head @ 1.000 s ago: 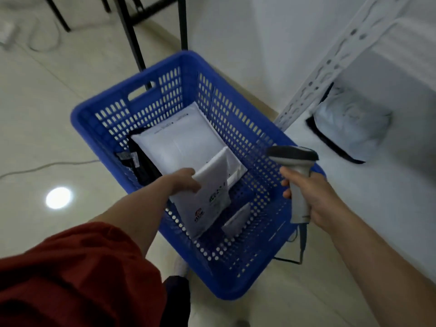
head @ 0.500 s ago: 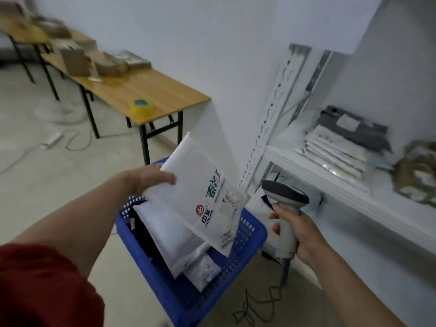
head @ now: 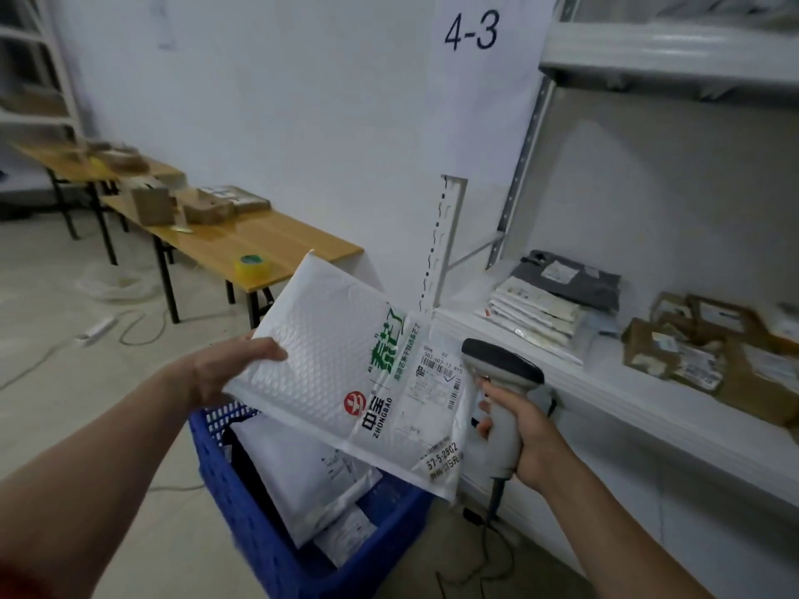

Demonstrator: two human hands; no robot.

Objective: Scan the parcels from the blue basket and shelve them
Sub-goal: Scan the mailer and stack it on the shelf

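Note:
My left hand (head: 225, 369) grips the left edge of a white bubble mailer (head: 341, 365) with green print and a shipping label, held tilted above the blue basket (head: 242, 508). My right hand (head: 525, 434) grips a grey barcode scanner (head: 503, 395) by its handle, its head right beside the mailer's label. Inside the basket lie more white parcels (head: 302, 469). The white shelf (head: 605, 382) stands to the right with stacked parcels on it.
On the shelf lie a stack of white mailers (head: 536, 317), a grey bag (head: 570, 278) and brown cardboard parcels (head: 709, 343). A wooden table (head: 259, 244) with boxes and a tape roll (head: 250, 265) stands at the back left. Cables trail on the floor. A "4-3" sign hangs on the wall.
My left hand has lifted the mailer out of the basket and up to chest height. My view has risen from the basket to the shelf, and the scanner now sits beside the label.

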